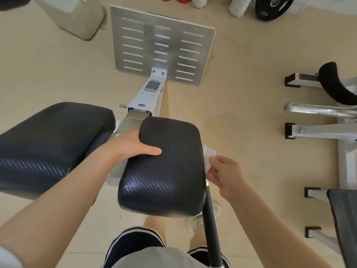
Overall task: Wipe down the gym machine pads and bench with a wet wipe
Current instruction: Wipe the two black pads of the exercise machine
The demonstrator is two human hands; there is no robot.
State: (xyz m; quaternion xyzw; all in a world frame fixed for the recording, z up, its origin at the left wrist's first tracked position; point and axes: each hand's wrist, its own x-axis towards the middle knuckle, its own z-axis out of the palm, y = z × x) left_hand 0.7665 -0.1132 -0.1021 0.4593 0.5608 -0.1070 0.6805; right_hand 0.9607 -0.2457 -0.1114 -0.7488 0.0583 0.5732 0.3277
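Observation:
Two black padded cushions sit on a white machine frame. The right pad (pixel 170 171) is right below me and the left pad (pixel 50 142) lies beside it. My left hand (pixel 131 146) grips the right pad's left edge, thumb on top and fingers hidden underneath. My right hand (pixel 224 175) pinches a white wet wipe (pixel 209 156) against the pad's right side.
A slotted metal footplate (pixel 160 45) stands ahead on the frame's white beam (pixel 148 95). A black handle bar (pixel 211 229) runs down beside my leg. Another machine with a chrome bar (pixel 316 110) and black pad (pixel 334 84) stands at right. A weight plate (pixel 272 7) leans at the back.

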